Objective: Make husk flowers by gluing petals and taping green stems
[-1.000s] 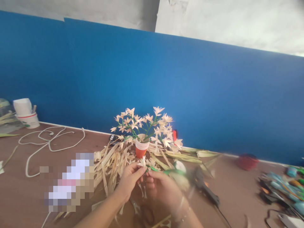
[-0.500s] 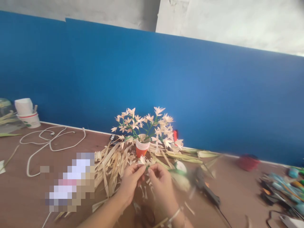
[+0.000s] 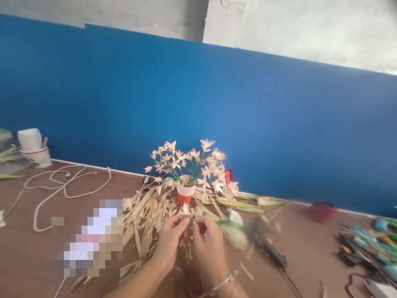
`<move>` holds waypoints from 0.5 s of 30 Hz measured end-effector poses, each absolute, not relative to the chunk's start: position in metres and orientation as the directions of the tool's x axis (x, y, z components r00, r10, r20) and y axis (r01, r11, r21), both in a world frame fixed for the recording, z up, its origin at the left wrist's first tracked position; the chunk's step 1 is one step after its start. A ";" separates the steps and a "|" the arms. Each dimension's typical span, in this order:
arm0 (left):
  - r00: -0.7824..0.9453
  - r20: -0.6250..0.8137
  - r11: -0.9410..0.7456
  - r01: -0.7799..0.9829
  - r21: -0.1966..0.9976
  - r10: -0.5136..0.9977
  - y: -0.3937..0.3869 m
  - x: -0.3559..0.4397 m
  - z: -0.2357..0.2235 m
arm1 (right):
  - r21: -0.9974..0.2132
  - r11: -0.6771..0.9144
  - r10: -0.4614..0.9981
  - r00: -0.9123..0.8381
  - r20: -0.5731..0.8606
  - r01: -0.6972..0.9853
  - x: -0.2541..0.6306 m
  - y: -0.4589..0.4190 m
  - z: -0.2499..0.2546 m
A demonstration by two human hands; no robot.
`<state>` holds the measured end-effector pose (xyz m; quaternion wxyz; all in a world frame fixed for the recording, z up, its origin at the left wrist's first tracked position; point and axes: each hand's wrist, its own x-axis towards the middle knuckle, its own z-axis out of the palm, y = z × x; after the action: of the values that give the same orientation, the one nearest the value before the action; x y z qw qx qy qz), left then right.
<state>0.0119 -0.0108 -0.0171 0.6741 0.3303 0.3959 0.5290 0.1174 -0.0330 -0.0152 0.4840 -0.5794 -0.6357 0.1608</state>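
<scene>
My left hand [image 3: 171, 240] is closed in a pinch around the base of a small pale husk flower [image 3: 185, 208], petals pointing up and away. Facing it, my right hand [image 3: 208, 242] pinches a strip of green tape [image 3: 191, 219] at the flower's stem, and the fingertips of both hands almost meet. Just behind stands an orange and white paper cup [image 3: 185, 194] with green-stemmed branches of similar flowers [image 3: 175, 160]. Dry husk strips [image 3: 139, 219] lie heaped left of the cup. Dark scissor-like handles beneath my wrists are blurred and partly hidden.
At right lies a black glue gun [image 3: 269, 244] with a cord, near a pale rounded object with a green band [image 3: 236, 234]. Farther right are a red item [image 3: 322, 211] and coloured bundles [image 3: 366, 240]. A white cable [image 3: 65, 188] and paper cup [image 3: 36, 157] stand left. A blue partition [image 3: 198, 103] closes the back.
My right hand has come in from the lower right and turned upward, closer to the flower's stem. The green strip stretched between the hands looks shorter. My left hand keeps its pinch.
</scene>
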 end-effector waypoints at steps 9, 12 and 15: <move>0.070 -0.215 0.224 -0.446 0.867 0.974 -0.010 0.012 -0.017 | -0.777 0.269 0.900 0.138 0.412 0.569 0.114 -0.034 -0.017; 0.071 -0.205 0.215 -0.437 0.873 0.976 -0.009 0.011 -0.013 | -0.852 0.237 0.934 0.133 0.332 0.467 0.116 -0.033 -0.010; 0.105 -0.186 0.213 -0.409 0.887 0.977 -0.007 0.008 -0.010 | -0.955 0.161 0.970 0.139 0.199 0.249 0.122 -0.028 0.000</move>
<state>0.0082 -0.0073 -0.0097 0.6595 0.3429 0.4142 0.5253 0.1222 -0.0280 0.0000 0.5195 -0.5472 -0.5572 0.3468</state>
